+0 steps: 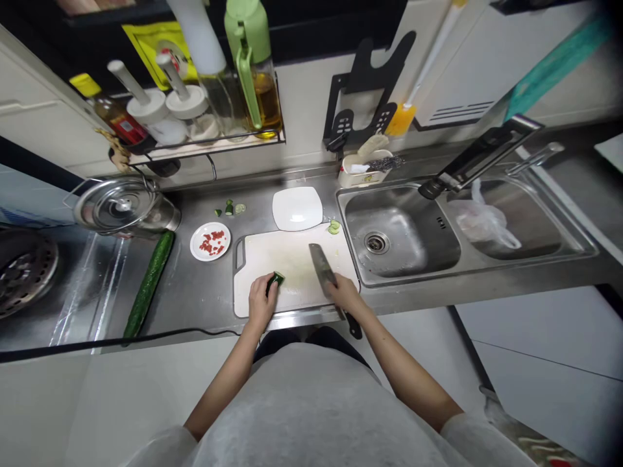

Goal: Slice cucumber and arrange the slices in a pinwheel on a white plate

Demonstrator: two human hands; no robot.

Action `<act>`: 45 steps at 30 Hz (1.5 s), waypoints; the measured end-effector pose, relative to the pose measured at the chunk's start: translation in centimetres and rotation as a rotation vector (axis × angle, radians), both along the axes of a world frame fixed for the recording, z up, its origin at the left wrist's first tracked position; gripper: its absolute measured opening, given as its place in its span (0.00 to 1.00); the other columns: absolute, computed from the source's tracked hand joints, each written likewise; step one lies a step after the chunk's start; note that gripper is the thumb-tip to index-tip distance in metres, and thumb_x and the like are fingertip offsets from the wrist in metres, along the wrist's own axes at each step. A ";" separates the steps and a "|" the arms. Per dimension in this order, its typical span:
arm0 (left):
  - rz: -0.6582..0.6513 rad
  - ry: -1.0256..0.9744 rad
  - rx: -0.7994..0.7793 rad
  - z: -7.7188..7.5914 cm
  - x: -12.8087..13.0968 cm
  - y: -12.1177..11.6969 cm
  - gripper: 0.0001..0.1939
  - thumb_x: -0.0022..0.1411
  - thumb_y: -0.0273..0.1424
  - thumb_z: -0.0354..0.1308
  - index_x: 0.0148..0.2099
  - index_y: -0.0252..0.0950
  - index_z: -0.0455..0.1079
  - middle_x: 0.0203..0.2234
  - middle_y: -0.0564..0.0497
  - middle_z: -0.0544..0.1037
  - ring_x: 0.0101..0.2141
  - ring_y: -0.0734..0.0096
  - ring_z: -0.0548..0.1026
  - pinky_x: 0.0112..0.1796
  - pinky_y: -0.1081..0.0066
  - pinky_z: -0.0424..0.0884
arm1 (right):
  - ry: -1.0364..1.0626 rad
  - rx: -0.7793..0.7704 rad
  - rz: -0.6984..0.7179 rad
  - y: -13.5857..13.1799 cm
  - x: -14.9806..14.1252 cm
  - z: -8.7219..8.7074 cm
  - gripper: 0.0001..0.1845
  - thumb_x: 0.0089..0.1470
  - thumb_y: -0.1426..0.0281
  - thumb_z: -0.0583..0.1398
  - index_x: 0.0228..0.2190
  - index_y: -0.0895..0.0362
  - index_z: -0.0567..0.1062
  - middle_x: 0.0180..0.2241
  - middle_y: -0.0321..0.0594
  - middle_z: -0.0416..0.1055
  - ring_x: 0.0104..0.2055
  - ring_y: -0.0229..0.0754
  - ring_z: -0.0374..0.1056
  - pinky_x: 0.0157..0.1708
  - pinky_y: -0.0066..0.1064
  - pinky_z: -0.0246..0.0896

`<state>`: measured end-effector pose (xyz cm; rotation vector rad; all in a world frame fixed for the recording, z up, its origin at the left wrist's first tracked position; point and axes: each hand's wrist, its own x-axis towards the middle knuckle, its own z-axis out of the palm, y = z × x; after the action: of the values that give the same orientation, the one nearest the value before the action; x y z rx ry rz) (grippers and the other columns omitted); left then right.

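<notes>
My left hand [262, 299] is closed around a short dark green piece of cucumber [276, 280] at the left part of the white cutting board [263, 250]. In my right hand [344, 295] is a kitchen knife [320, 264], its blade pointing away from me over the board's right side and its black handle reaching past the counter edge. Blade and cucumber piece are apart. A few pale green slices [333, 227] lie at the board's far right corner. Just behind the board sits a white square plate [297, 207].
Left of the board are a small plate [195, 244] with chopped red pieces and a whole cucumber [148, 285]. Cucumber scraps [229, 207] lie behind. A steel pot [126, 204] stands far left; a double sink [403, 253] is right. Bottles fill a wall rack [209, 146].
</notes>
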<state>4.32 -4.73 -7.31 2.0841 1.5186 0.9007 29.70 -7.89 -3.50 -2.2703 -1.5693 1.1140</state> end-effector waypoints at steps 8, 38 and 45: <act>-0.067 0.007 -0.006 -0.5 1.5 0.2 0.15 0.66 0.35 0.48 0.52 0.37 0.66 0.42 0.44 0.75 0.45 0.64 0.71 0.47 0.61 0.69 | -0.282 0.006 0.059 -0.4 3.3 1.9 0.13 0.60 0.69 0.49 0.39 0.60 0.71 0.33 0.45 0.74 0.36 0.43 0.69 0.31 0.28 0.50; -0.033 0.037 0.101 -1.6 1.5 0.8 0.13 0.65 0.31 0.51 0.48 0.39 0.73 0.39 0.45 0.74 0.42 0.67 0.71 0.43 0.64 0.69 | -0.273 -0.059 0.542 0.9 -4.9 6.1 0.13 0.64 0.71 0.44 0.44 0.58 0.65 0.39 0.48 0.72 0.40 0.44 0.70 0.36 0.29 0.58; -0.030 0.033 0.096 -1.9 1.4 0.9 0.12 0.64 0.30 0.51 0.47 0.39 0.73 0.38 0.45 0.74 0.41 0.67 0.71 0.43 0.64 0.69 | -0.293 -0.034 0.593 0.4 -5.4 5.7 0.12 0.62 0.75 0.45 0.44 0.58 0.65 0.39 0.48 0.71 0.39 0.45 0.71 0.36 0.30 0.60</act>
<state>5.71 -3.85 -9.20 2.1940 1.4839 0.9499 24.26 -7.51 2.20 -2.1129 -2.4643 0.9409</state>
